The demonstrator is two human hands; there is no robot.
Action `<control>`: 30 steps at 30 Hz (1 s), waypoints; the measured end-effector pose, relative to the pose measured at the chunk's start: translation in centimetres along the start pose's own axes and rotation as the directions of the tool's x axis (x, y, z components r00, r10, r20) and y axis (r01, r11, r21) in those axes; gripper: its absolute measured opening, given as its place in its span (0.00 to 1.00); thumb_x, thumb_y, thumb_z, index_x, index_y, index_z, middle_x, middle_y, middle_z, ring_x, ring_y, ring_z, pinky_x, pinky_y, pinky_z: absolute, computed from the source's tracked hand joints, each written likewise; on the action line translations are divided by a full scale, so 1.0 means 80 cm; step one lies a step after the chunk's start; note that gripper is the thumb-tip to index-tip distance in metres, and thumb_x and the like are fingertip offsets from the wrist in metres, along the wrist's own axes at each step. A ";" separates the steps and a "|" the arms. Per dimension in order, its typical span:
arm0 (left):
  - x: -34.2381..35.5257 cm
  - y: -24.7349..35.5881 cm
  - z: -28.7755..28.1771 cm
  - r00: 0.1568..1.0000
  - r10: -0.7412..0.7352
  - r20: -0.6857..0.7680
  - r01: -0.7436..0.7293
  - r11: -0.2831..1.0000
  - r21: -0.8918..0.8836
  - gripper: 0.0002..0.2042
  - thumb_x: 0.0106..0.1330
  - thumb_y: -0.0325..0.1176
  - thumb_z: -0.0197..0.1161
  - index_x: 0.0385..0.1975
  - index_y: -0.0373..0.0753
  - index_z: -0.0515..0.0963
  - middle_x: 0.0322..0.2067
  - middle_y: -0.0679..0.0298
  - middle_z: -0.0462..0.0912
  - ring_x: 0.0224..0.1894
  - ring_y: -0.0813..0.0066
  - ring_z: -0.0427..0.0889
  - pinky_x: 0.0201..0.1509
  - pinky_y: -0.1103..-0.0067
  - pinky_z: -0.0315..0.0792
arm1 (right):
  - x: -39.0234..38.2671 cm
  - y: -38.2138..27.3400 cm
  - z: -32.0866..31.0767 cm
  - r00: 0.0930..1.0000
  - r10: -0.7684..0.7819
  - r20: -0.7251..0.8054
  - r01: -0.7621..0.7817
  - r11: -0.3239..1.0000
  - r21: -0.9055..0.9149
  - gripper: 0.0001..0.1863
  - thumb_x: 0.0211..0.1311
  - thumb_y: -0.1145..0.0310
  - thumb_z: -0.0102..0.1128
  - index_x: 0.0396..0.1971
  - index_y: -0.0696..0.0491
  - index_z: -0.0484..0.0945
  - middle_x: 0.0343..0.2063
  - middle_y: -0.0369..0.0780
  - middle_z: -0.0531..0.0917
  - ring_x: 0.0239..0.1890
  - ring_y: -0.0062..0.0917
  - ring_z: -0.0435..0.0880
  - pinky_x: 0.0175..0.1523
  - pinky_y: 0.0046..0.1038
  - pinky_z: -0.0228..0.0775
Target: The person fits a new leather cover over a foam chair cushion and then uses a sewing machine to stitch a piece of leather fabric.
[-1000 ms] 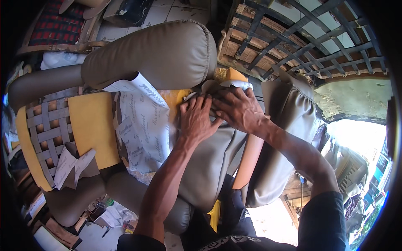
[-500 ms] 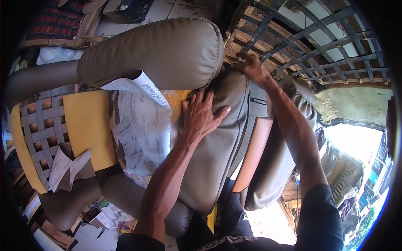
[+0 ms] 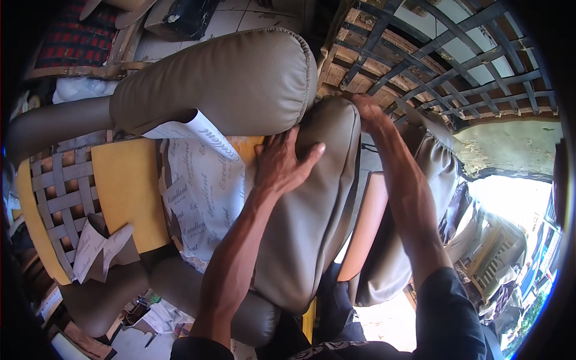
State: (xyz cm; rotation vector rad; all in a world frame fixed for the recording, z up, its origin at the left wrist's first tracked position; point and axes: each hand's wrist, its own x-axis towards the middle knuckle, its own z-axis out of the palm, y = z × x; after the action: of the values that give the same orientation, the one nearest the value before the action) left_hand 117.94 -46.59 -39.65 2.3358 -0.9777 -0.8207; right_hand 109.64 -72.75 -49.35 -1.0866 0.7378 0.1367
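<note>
A brown leather-like cushion (image 3: 300, 234) stands tilted in front of me, bulging, with a seam along its right side. My left hand (image 3: 283, 167) presses flat on its left face, thumb apart from the fingers. Its fingertips reach the gap under a padded brown armrest (image 3: 216, 84). At the cushion's far top corner, my right hand (image 3: 367, 113) is closed round the edge, its fingertips partly hidden. Left of the cushion, a sheet of printed grey-white backing (image 3: 207, 192) hangs over yellow foam (image 3: 126, 186) on the sofa frame.
Woven straps (image 3: 63, 180) cross the frame at left. A wooden frame with black webbing (image 3: 438, 54) stands at far right. Between the cushion and another brown padded piece (image 3: 399, 252) sits an orange-tan panel (image 3: 363, 228). Scraps and papers (image 3: 162, 315) lie at lower left.
My right hand has gone from raised, loose fingers to closing round the cushion's far corner. The cushion's top edge stands slightly higher, and my left hand keeps pressing its side.
</note>
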 end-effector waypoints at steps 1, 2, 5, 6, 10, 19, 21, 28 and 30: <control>0.001 -0.004 -0.005 0.999 -0.022 0.031 0.024 0.998 -0.055 0.46 0.67 0.70 0.52 0.71 0.34 0.64 0.71 0.47 0.64 0.76 0.48 0.58 0.75 0.53 0.49 | -0.001 0.001 0.003 1.000 0.002 0.005 -0.002 1.000 0.004 0.17 0.70 0.70 0.58 0.54 0.58 0.83 0.45 0.46 0.88 0.45 0.28 0.86 0.49 0.28 0.79; -0.001 -0.005 -0.009 1.000 -0.013 0.020 0.014 0.999 -0.044 0.46 0.69 0.71 0.46 0.72 0.33 0.64 0.71 0.45 0.65 0.76 0.48 0.58 0.76 0.51 0.47 | -0.008 -0.002 0.007 0.999 0.024 0.033 -0.018 0.984 -0.177 0.18 0.69 0.70 0.60 0.55 0.60 0.82 0.48 0.47 0.87 0.46 0.29 0.86 0.52 0.30 0.80; 0.013 0.001 -0.021 0.984 -0.115 0.137 0.132 0.983 -0.128 0.45 0.71 0.72 0.40 0.71 0.35 0.65 0.70 0.44 0.67 0.75 0.47 0.59 0.77 0.49 0.45 | -0.024 0.000 0.009 0.994 0.081 0.069 -0.033 0.852 -0.522 0.20 0.67 0.71 0.64 0.56 0.64 0.79 0.52 0.48 0.86 0.48 0.31 0.87 0.57 0.34 0.80; 0.015 0.006 -0.023 0.984 -0.108 0.143 0.123 0.987 -0.107 0.47 0.71 0.74 0.34 0.72 0.36 0.65 0.69 0.43 0.68 0.75 0.45 0.60 0.79 0.51 0.45 | -0.024 0.012 0.008 0.989 0.146 0.018 -0.135 0.951 -0.278 0.22 0.66 0.72 0.64 0.58 0.63 0.78 0.53 0.48 0.85 0.50 0.31 0.86 0.58 0.33 0.79; 0.024 0.003 -0.026 0.962 -0.177 0.207 0.188 0.981 -0.038 0.49 0.69 0.76 0.31 0.73 0.38 0.65 0.70 0.44 0.67 0.75 0.45 0.59 0.79 0.56 0.47 | -0.025 0.040 -0.006 0.971 0.234 0.054 -0.235 0.972 0.000 0.23 0.65 0.71 0.65 0.59 0.60 0.78 0.54 0.47 0.84 0.51 0.32 0.85 0.58 0.32 0.79; 0.072 -0.021 -0.056 0.877 -0.150 0.457 0.134 0.989 0.067 0.41 0.76 0.66 0.28 0.75 0.37 0.58 0.75 0.48 0.60 0.79 0.50 0.53 0.80 0.67 0.48 | -0.062 0.035 -0.018 0.986 -0.049 0.161 0.148 0.704 -0.694 0.21 0.62 0.56 0.64 0.46 0.57 0.86 0.46 0.47 0.87 0.46 0.38 0.84 0.53 0.36 0.76; 0.080 0.005 -0.067 0.824 0.016 0.567 -0.021 1.000 0.002 0.37 0.78 0.60 0.28 0.75 0.36 0.59 0.75 0.48 0.60 0.78 0.51 0.54 0.80 0.68 0.49 | -0.043 0.016 -0.056 0.895 -0.174 0.410 0.445 0.293 -0.846 0.22 0.62 0.53 0.64 0.44 0.56 0.88 0.44 0.48 0.88 0.45 0.39 0.84 0.52 0.37 0.75; 0.068 -0.019 -0.050 0.911 -0.125 0.394 0.161 0.985 -0.061 0.33 0.81 0.54 0.32 0.74 0.34 0.60 0.75 0.50 0.61 0.78 0.57 0.57 0.79 0.71 0.50 | -0.030 -0.057 0.035 0.998 -0.053 -0.015 0.037 0.850 -0.525 0.24 0.70 0.50 0.60 0.48 0.57 0.86 0.43 0.43 0.87 0.41 0.26 0.83 0.47 0.32 0.76; 0.085 -0.027 -0.051 0.911 0.085 0.404 -0.052 0.994 -0.092 0.32 0.81 0.53 0.32 0.73 0.33 0.61 0.74 0.51 0.62 0.78 0.60 0.57 0.79 0.72 0.50 | -0.022 -0.054 0.022 0.987 0.159 -0.032 -0.162 0.957 -0.241 0.27 0.73 0.47 0.59 0.55 0.57 0.82 0.46 0.40 0.87 0.45 0.24 0.83 0.51 0.30 0.76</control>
State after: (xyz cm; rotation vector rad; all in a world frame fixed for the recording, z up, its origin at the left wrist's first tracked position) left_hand 125.52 -49.55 -40.39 2.0890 -1.1613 -1.3287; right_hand 111.05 -72.95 -44.58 -1.2597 0.8362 0.3675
